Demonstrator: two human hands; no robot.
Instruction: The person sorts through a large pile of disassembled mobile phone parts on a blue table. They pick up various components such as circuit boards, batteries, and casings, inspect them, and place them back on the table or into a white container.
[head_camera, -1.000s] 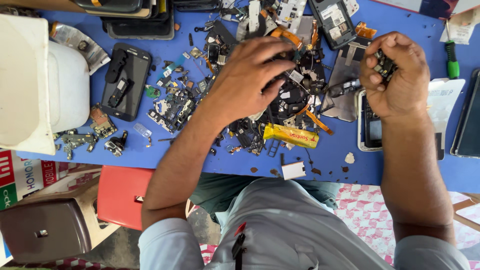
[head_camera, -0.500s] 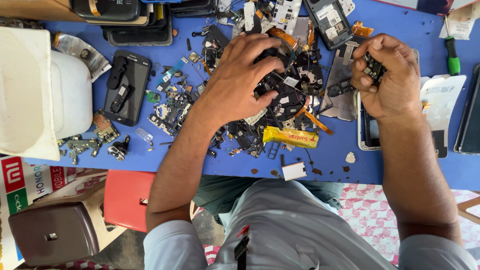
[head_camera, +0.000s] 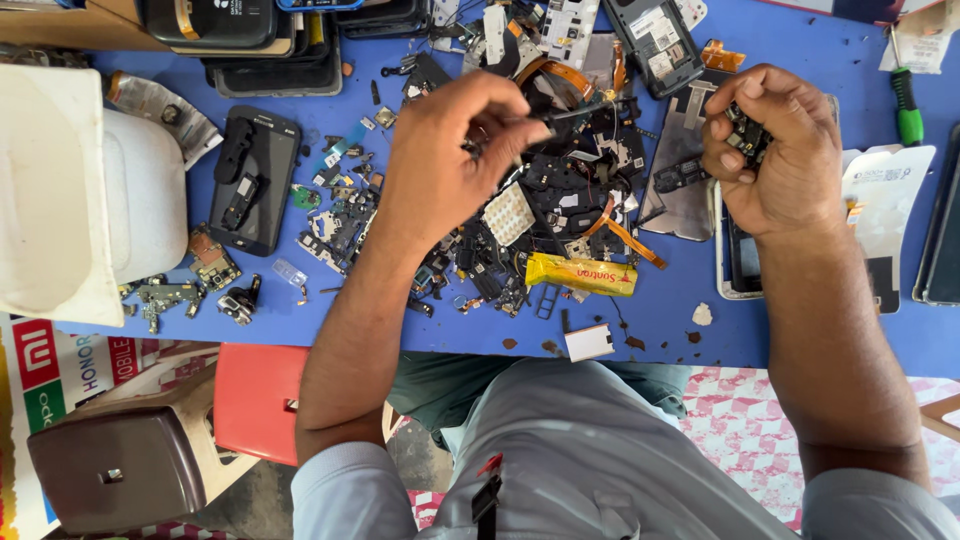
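Moved: left hand lifted off the scrap pile, where it lay flat half a second ago; now raised above it, fingers curled.
Left grip: pinched shut, thumb and forefinger closed on a thin dark strip that trails rightward from the fingertips over the pile.
Strip: one end in the pinch, far end near the black parts just beyond the fingertips; attached there or merely lying across, cannot tell.
Right hand: barely shifted, held at the same spot above the tabletop.
Right grip: closed around a bunch of small dark parts, fingers folded over them; parts peek out at the thumb side.
Meaning: judged from the lift, sorting has gone from pressing or feeling through the pile to drawing a single piece out of it, while the gathered bunch stays in the other fist.
Under left grip: white keypad sheet, orange ribbon cables, a yellow packet lower, nearer the body.
Between the grips: bare metal phone frame, flat on the tabletop.
Left of left grip: black phone back, loose circuit bits, a white tub farther out.
Right of right grip: green screwdriver, well apart.
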